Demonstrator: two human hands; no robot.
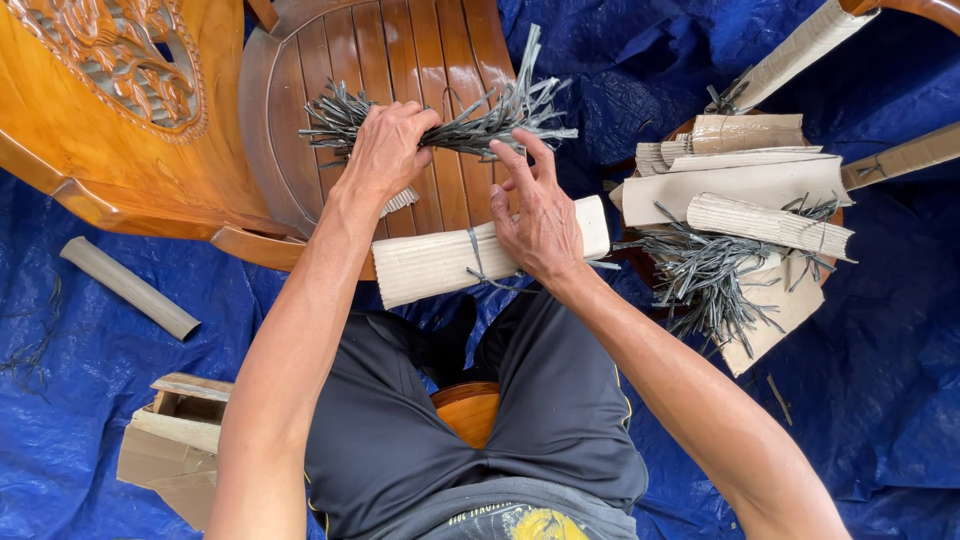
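My left hand (pixel 385 150) grips the middle of a bundle of grey strings (pixel 470 125) that lies across a round wooden chair seat (pixel 300 90). My right hand (pixel 540 215) is beside it, fingers apart, fingertips touching the strings' right part and the palm resting over a roll of corrugated cardboard (pixel 430 265). That roll is tied with a grey string and lies across my knees at the seat's front edge.
A stool at right (pixel 835 215) carries several cardboard rolls (pixel 770 225) and loose grey strings (pixel 705 280). A cardboard tube (pixel 130 287) and a small wooden and cardboard box (pixel 175 440) lie on the blue tarpaulin (pixel 880 350). A carved wooden chair back (pixel 100 80) stands at upper left.
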